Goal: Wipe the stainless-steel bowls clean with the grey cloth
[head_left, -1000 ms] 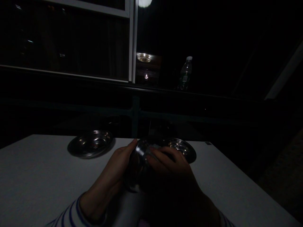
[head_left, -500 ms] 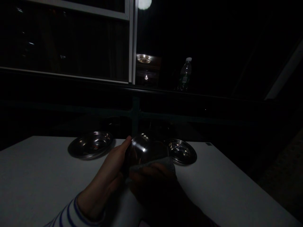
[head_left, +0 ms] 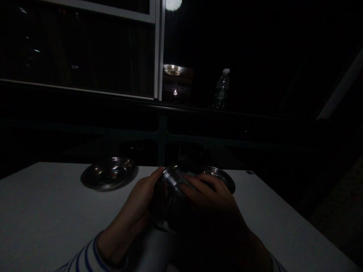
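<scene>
My left hand [head_left: 141, 197] grips a shiny stainless steel bowl [head_left: 164, 200] by its left side, thumb up along the edge. The bowl is tilted above the table, with its curved outer side showing. Across its upper right side lies my right hand [head_left: 217, 202], fingers bent and pressing a grey cloth [head_left: 184, 177] against the metal. Most of the cloth is hidden beneath those fingers. A steel dish [head_left: 217, 173] sits behind my right hand, partly covered by it. To the left of the held bowl rests a wide steel basin [head_left: 109, 173].
The white table [head_left: 56, 215] ends at a far edge just past the dishes. Beyond it, a plastic bottle [head_left: 221, 90] with a white cap stands on a dark ledge by the window frame [head_left: 157, 53]. The surroundings are very dark.
My right hand has moved up the bowl with the cloth, from its lower side to its upper right. The bowl is tilted differently; my left hand keeps its grip.
</scene>
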The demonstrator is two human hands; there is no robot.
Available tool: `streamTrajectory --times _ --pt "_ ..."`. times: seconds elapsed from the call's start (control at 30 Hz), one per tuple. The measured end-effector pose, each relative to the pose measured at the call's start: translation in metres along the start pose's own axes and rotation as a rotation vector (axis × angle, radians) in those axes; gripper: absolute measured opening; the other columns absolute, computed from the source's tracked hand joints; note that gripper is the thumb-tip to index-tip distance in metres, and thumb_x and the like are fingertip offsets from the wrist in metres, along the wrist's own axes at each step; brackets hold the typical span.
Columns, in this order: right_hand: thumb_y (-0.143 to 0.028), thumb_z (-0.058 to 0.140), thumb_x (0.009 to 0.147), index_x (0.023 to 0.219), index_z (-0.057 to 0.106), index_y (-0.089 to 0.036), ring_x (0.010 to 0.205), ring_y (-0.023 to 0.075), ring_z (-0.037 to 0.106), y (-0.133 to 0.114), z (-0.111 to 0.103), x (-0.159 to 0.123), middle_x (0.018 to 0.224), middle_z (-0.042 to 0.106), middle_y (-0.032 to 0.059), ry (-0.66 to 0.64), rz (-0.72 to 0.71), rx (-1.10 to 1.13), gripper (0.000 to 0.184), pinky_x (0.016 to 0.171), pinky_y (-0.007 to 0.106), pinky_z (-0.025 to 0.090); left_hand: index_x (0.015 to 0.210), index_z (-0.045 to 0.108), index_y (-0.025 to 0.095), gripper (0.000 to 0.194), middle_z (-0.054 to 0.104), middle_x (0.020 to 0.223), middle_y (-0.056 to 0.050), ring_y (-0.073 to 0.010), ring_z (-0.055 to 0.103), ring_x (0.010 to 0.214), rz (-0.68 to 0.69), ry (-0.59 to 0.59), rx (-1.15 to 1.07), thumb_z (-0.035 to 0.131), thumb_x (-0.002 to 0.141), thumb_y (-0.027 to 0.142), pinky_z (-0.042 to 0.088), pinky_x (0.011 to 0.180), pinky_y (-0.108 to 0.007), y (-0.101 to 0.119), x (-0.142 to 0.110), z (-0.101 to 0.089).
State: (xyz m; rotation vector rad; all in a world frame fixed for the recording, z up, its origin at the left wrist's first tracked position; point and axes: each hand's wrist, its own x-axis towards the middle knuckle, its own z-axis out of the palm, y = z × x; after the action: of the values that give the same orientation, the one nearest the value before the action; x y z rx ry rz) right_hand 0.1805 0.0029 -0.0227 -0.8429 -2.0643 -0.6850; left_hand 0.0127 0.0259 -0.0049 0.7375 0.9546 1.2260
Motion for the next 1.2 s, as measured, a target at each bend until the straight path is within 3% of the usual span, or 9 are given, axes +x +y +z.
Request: streamTrajectory --times 0.2,0.37,0.57,0.7,0.87,1.0,1.2 --pt "-0.016 0.043 0.089 0.112 0.057 -0.015 0.1 0.0225 0.051 0.017 -0.011 -0.001 0.116 0.061 0.0067 -0.055 0.068 0.02 0.027 0.083 0.04 0.046 0.068 0.068 0.015 0.02 0.07 0.062 -0.003 -0.0153 0.065 0.053 0.001 0.094 -0.055 0.061 0.076 0.031 0.049 0.047 -0.022 0.014 -0.002 -0.004" --pt "-0.009 0.046 0.085 0.112 0.057 -0.012 0.103 0.0198 0.051 0.026 -0.012 -0.003 0.113 0.062 0.0078 -0.023 0.079 0.115 0.029 0.086 0.036 0.046 0.067 0.068 0.015 0.02 0.069 0.059 -0.002 -0.0143 0.064 0.051 -0.01 0.143 -0.102 0.057 0.08 0.026 0.05 0.044 -0.022 0.023 -0.003 -0.003" --pt "-0.018 0.04 0.09 0.114 0.056 -0.014 0.104 0.0203 0.049 0.021 -0.012 0.0 0.117 0.06 0.0077 -0.059 -0.009 0.083 0.028 0.085 0.035 0.047 0.069 0.068 0.014 0.02 0.071 0.063 -0.004 -0.0146 0.065 0.055 -0.068 0.02 -0.059 0.059 0.079 0.029 0.051 0.05 -0.022 0.01 -0.001 -0.002" --pt "-0.025 0.035 0.093 0.112 0.056 -0.02 0.103 0.0205 0.049 0.011 -0.008 0.0 0.115 0.061 0.0032 -0.07 0.019 0.048 0.029 0.082 0.036 0.046 0.067 0.067 0.013 0.024 0.069 0.06 -0.004 -0.0153 0.065 0.055 -0.086 -0.044 0.0 0.061 0.076 0.034 0.05 0.052 -0.023 0.0 0.003 -0.002" --pt "-0.032 0.04 0.093 0.102 0.059 -0.022 0.098 0.0163 0.053 -0.008 0.001 0.005 0.105 0.066 -0.0025 -0.006 -0.101 0.079 0.023 0.077 0.03 0.043 0.067 0.066 0.013 0.025 0.067 0.056 -0.004 -0.0146 0.062 0.049 -0.102 -0.043 0.024 0.06 0.077 0.035 0.046 0.046 -0.022 -0.005 0.005 -0.002" --pt "-0.031 0.04 0.093 0.097 0.061 -0.023 0.095 0.0142 0.054 -0.013 0.002 0.007 0.102 0.067 -0.0058 -0.03 -0.137 0.082 0.022 0.076 0.028 0.042 0.07 0.066 0.013 0.024 0.067 0.058 -0.005 -0.0151 0.062 0.051 -0.105 -0.041 0.012 0.06 0.077 0.036 0.045 0.045 -0.022 -0.007 0.006 -0.003" --pt "-0.025 0.032 0.094 0.113 0.056 -0.016 0.101 0.0182 0.053 0.011 -0.007 0.0 0.113 0.062 0.006 -0.092 0.068 0.087 0.031 0.084 0.033 0.044 0.071 0.065 0.012 0.024 0.068 0.063 -0.006 -0.0151 0.062 0.056 -0.121 -0.116 0.067 0.06 0.076 0.035 0.047 0.053 -0.023 -0.008 0.001 0.0"
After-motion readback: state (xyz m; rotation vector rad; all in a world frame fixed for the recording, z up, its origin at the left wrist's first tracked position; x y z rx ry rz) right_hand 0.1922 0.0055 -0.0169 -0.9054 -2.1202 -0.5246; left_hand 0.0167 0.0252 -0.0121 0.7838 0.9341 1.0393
